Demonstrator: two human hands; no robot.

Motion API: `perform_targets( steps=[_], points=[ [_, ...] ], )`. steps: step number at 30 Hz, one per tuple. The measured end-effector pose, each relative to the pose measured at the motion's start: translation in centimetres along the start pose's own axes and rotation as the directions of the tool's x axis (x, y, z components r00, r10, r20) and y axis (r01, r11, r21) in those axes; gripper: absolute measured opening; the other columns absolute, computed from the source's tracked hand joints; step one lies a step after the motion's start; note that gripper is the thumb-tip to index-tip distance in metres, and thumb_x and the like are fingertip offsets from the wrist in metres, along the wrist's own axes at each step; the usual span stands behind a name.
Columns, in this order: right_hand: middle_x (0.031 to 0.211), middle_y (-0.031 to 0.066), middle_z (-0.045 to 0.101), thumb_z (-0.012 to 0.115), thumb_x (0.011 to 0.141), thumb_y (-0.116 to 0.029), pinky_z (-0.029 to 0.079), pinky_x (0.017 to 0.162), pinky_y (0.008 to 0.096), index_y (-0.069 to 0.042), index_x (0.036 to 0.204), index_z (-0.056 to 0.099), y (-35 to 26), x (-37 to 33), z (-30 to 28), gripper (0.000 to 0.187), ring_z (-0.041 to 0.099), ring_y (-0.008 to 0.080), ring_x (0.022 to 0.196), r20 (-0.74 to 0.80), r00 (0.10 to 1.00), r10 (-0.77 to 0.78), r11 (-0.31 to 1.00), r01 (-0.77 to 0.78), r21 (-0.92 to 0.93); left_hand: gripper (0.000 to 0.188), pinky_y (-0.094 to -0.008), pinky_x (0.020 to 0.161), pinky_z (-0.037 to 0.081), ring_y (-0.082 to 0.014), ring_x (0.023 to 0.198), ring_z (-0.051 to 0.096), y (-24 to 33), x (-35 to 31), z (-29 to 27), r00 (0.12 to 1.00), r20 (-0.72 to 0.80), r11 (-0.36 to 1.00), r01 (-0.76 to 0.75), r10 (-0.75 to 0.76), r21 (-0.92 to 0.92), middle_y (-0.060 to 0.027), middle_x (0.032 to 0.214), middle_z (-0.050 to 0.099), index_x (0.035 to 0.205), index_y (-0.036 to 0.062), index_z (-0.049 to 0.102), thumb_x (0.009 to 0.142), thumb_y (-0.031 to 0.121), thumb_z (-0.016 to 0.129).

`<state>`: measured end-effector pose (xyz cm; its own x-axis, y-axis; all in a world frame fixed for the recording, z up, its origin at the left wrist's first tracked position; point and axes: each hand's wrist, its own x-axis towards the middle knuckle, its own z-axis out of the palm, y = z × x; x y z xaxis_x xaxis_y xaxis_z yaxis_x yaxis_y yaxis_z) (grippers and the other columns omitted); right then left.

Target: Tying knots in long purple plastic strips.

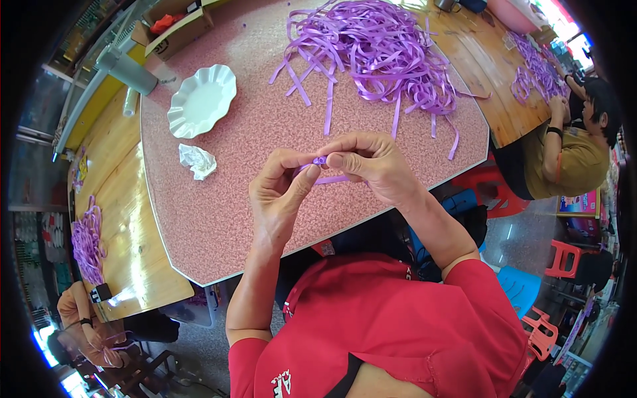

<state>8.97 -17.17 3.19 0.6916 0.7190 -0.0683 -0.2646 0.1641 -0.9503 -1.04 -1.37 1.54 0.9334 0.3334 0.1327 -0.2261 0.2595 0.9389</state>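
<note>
Between my two hands, just above the near part of the pink speckled table (265, 132), is a purple ribbon (320, 160), folded or rolled small at the fingertips. My left hand (282, 182) pinches it from the left with thumb and forefinger. From the right, my right hand (371, 162) pinches the same piece, thumb and forefinger closed. A flat length of the ribbon runs below the pinch toward my right palm. The exact fold is partly hidden by the fingertips. Beyond my hands lies a large loose heap of purple ribbons (378, 53), with several ends trailing toward me.
Left on the table are a white scalloped plate (202, 101) and a crumpled white tissue (198, 161). A grey-green bottle (126, 69) and a cardboard box (176, 33) stand at the back left. People sit at wooden tables on both sides, near other purple ribbon piles (88, 242).
</note>
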Motion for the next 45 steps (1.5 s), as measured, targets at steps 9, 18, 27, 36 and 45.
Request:
perform_targets(
  steps=[9, 18, 27, 36, 45],
  points=[
    [0.080, -0.0002, 0.066, 0.071, 0.090, -0.008, 0.037, 0.053, 0.0190, -0.002, 0.104, 0.072, -0.1, 0.0, -0.7, 0.015, 0.050, 0.0025, 0.062, 0.035, 0.999, 0.036, 0.999, -0.036, 0.006, 0.009, -0.0208, 0.068, 0.041, -0.0057, 0.080, 0.053, 0.4, 0.2, -0.3, 0.998, 0.049, 0.999, 0.033, -0.035, 0.036, -0.0003, 0.094, 0.058, 0.099, 0.0003, 0.070, 0.089, 0.001, 0.070],
    [0.089, 0.0027, 0.069, 0.071, 0.089, -0.006, 0.045, 0.062, 0.0189, -0.001, 0.101, 0.071, -1.0, -0.1, -0.8, 0.013, 0.060, 0.0045, 0.073, 0.089, 0.996, 0.008, 1.000, -0.006, -0.022, 0.009, -0.0210, 0.068, 0.044, -0.0072, 0.082, 0.055, 0.8, 0.4, -0.4, 0.994, 0.107, 0.988, -0.022, 0.005, 0.155, -0.0018, 0.092, 0.059, 0.097, 0.0000, 0.071, 0.088, 0.001, 0.072],
    [0.093, 0.0046, 0.065, 0.069, 0.088, 0.003, 0.046, 0.067, 0.0217, 0.000, 0.101, 0.071, -1.4, -0.5, -0.9, 0.013, 0.061, 0.0076, 0.079, 0.167, 0.970, -0.179, 0.922, 0.225, -0.316, 0.008, -0.0205, 0.065, 0.044, -0.0062, 0.077, 0.055, 1.3, 0.4, -0.3, 0.992, 0.124, 0.944, -0.057, 0.018, 0.325, -0.0009, 0.088, 0.058, 0.091, 0.0000, 0.070, 0.085, 0.003, 0.075],
    [0.093, 0.0083, 0.066, 0.069, 0.087, 0.005, 0.054, 0.065, 0.0246, 0.001, 0.098, 0.072, -0.5, 0.0, -1.1, 0.012, 0.065, 0.0110, 0.077, 0.208, 0.957, -0.201, 0.937, 0.250, -0.244, 0.006, -0.0204, 0.064, 0.043, -0.0057, 0.077, 0.054, 1.1, 0.6, -0.6, 0.991, 0.131, 0.952, -0.022, -0.019, 0.306, -0.0006, 0.087, 0.058, 0.088, 0.0003, 0.069, 0.086, 0.003, 0.074],
    [0.101, 0.0119, 0.068, 0.071, 0.088, 0.000, 0.057, 0.070, 0.0267, 0.004, 0.111, 0.067, 0.4, -0.5, -0.7, 0.023, 0.068, 0.0145, 0.083, -0.006, 0.993, -0.122, 0.992, 0.122, -0.020, 0.010, -0.0210, 0.069, 0.043, -0.0070, 0.082, 0.053, -0.9, 0.7, 0.2, 0.995, 0.068, 0.990, -0.082, 0.074, 0.119, -0.0020, 0.093, 0.057, 0.100, 0.0006, 0.066, 0.091, 0.002, 0.069]
  ],
)
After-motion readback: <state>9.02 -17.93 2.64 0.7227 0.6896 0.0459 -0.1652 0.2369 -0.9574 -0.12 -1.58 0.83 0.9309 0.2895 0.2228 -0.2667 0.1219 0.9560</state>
